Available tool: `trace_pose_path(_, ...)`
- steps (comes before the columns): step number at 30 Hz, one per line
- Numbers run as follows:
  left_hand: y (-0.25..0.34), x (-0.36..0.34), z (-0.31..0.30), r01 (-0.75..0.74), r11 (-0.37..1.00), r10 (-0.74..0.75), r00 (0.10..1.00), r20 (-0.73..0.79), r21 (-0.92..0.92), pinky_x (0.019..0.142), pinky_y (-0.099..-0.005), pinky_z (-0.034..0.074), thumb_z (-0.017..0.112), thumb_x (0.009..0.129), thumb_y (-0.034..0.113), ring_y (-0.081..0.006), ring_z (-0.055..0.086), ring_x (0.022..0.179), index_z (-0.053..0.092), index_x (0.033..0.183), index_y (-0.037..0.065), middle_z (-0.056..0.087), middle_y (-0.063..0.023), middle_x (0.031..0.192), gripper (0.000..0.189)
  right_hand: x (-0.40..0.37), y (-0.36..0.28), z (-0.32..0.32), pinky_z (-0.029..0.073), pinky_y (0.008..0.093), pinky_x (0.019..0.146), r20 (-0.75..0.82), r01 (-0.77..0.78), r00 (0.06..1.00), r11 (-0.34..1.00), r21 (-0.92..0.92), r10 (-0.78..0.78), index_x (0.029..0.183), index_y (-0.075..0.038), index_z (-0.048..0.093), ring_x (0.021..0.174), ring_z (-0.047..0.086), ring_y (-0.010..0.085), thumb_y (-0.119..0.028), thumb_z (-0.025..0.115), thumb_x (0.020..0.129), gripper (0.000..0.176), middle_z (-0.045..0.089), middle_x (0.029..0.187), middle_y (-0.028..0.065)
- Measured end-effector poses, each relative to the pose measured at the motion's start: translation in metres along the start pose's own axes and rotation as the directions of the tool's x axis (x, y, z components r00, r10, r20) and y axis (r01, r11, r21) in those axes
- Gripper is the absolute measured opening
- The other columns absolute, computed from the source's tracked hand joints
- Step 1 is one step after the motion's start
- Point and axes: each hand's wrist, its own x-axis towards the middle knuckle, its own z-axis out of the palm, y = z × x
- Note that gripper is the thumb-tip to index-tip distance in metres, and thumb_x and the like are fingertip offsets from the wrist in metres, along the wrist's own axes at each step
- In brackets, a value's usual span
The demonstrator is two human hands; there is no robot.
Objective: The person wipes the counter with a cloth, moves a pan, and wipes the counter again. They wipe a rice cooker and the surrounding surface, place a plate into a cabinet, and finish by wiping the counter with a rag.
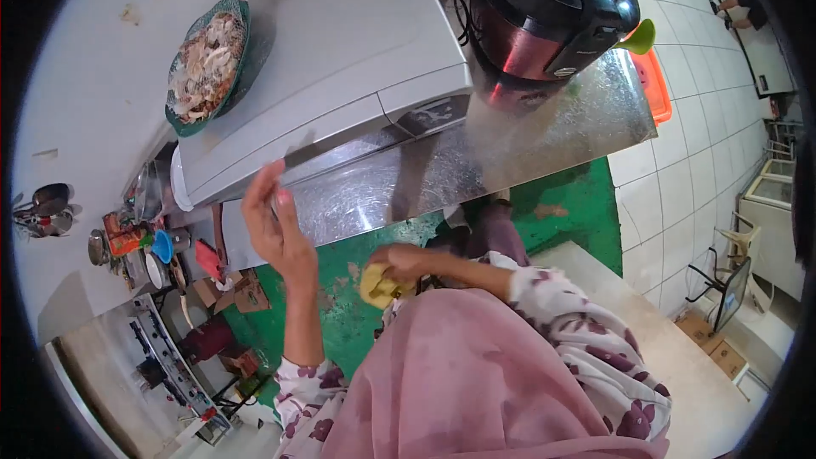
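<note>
My left hand [279, 225] is raised at the front edge of a white box-shaped appliance [340, 25], its fingers stretched out and nothing in them. The fingertips overlap the left end of the appliance's dark front in this view. Close to my body, my right hand [406, 262] is closed around a crumpled yellow cloth [379, 285]. A green oval dish [241, 55] heaped with pale, flaky pieces sits on top of the appliance, at the far left.
A black and red rice cooker [527, 34] stands right of the appliance on the shiny metal counter [586, 123]. A green spoon [639, 37] juts out behind it, near an orange container [653, 89]. Left are bottles, utensils and a stove [174, 365].
</note>
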Motion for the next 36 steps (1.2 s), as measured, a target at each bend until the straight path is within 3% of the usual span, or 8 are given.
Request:
trace_pose_path(2, -0.015, -0.028, -0.01, 0.079, 0.997, -0.079, 0.996, -0.04, -0.003, 0.096, -0.0321, 0.038, 0.051, 0.094, 0.013, -0.0202, 0.052, 0.112, 0.047, 0.124, -0.002, 0.057, -0.0139, 0.119, 0.034, -0.048, -0.031, -0.07, 0.046, 0.037, 0.088, -0.111, -0.118, 0.984, 0.98, 0.157, 0.137, 0.116, -0.005, 0.056, 0.1, 0.059, 0.0296, -0.031, 0.065, 0.077, 0.048, 0.061, 0.11, 0.0151)
trace_pose_path(5, -0.035, -0.073, -0.02, 0.284, 0.958, -0.281, 0.958, -0.06, 0.047, 0.097, -0.0317, 0.038, 0.052, 0.094, 0.015, -0.0199, 0.052, 0.112, 0.048, 0.123, -0.001, 0.058, -0.0131, 0.118, 0.033, -0.128, -0.052, -0.155, 0.046, 0.0353, 0.087, -0.425, -0.27, 0.876, 0.962, -0.038, 0.229, 0.118, -0.003, 0.055, 0.096, 0.06, 0.0258, -0.029, 0.065, 0.082, 0.045, 0.062, 0.108, 0.012)
trace_pose_path(6, -0.039, -0.089, -0.019, 0.36, 0.933, -0.358, 0.93, -0.084, 0.019, 0.096, -0.0316, 0.039, 0.052, 0.094, 0.015, -0.0197, 0.053, 0.11, 0.049, 0.122, -0.001, 0.058, -0.0129, 0.117, 0.033, -0.148, -0.068, -0.175, 0.048, 0.034, 0.085, -0.51, -0.283, 0.752, 0.903, 0.322, 0.417, 0.117, -0.003, 0.056, 0.094, 0.061, 0.0264, -0.02, 0.066, 0.082, 0.04, 0.062, 0.107, 0.012)
trace_pose_path(7, -0.041, -0.103, -0.018, 0.434, 0.901, -0.432, 0.895, -0.109, -0.01, 0.095, -0.0315, 0.039, 0.052, 0.094, 0.016, -0.0195, 0.053, 0.109, 0.049, 0.122, -0.001, 0.059, -0.0127, 0.116, 0.033, -0.165, -0.06, -0.192, 0.049, 0.0341, 0.081, -0.684, -0.267, 0.653, 0.944, 0.192, 0.324, 0.115, -0.003, 0.056, 0.091, 0.062, 0.0317, -0.012, 0.066, 0.08, 0.038, 0.06, 0.107, 0.0163)
trace_pose_path(9, -0.037, -0.127, -0.013, 0.499, 0.866, -0.496, 0.86, -0.117, -0.003, 0.093, -0.0319, 0.041, 0.052, 0.094, 0.015, -0.0194, 0.054, 0.107, 0.05, 0.121, 0.0, 0.06, -0.0119, 0.115, 0.031, -0.193, -0.035, -0.219, 0.047, 0.038, 0.082, -0.877, -0.575, 0.445, 0.808, -0.127, 0.18, 0.114, -0.001, 0.055, 0.097, 0.059, 0.0379, -0.008, 0.062, 0.077, 0.038, 0.057, 0.112, 0.0214)
trace_pose_path(12, -0.036, -0.161, 0.002, 0.569, 0.822, -0.566, 0.821, -0.071, 0.022, 0.091, -0.0324, 0.042, 0.052, 0.094, 0.015, -0.019, 0.054, 0.106, 0.051, 0.12, 0.001, 0.06, -0.0115, 0.115, 0.03, -0.176, -0.004, -0.204, 0.044, 0.0429, 0.084, -0.923, -0.736, 0.368, 0.642, -0.215, 0.113, 0.114, -0.001, 0.054, 0.102, 0.054, 0.0412, -0.004, 0.058, 0.073, 0.042, 0.056, 0.112, 0.0237)
trace_pose_path(19, -0.004, -0.183, 0.034, 0.636, 0.771, -0.636, 0.771, -0.003, -0.042, 0.089, -0.0319, 0.043, 0.052, 0.093, 0.013, -0.0203, 0.057, 0.104, 0.053, 0.117, 0.001, 0.061, -0.0125, 0.113, 0.027, -0.058, 0.0, -0.098, 0.044, 0.0474, 0.087, -0.619, -0.39, 0.78, 0.845, -0.366, 0.092, 0.108, -0.002, 0.054, 0.101, 0.053, 0.0433, -0.001, 0.059, 0.071, 0.038, 0.056, 0.107, 0.0227)
trace_pose_path(36, -0.082, -0.218, -0.112, 0.711, 0.661, -0.744, 0.58, -0.331, -0.24, 0.085, -0.0275, 0.042, 0.053, 0.09, 0.006, -0.0144, 0.055, 0.096, 0.059, 0.109, 0.0, 0.062, -0.0082, 0.108, 0.02, 0.207, -0.018, 0.074, 0.046, 0.0446, 0.087, -0.173, -0.188, 0.979, 0.798, -0.572, 0.107, 0.107, 0.001, 0.049, 0.105, 0.052, 0.0381, 0.002, 0.06, 0.07, 0.038, 0.05, 0.106, 0.0201)
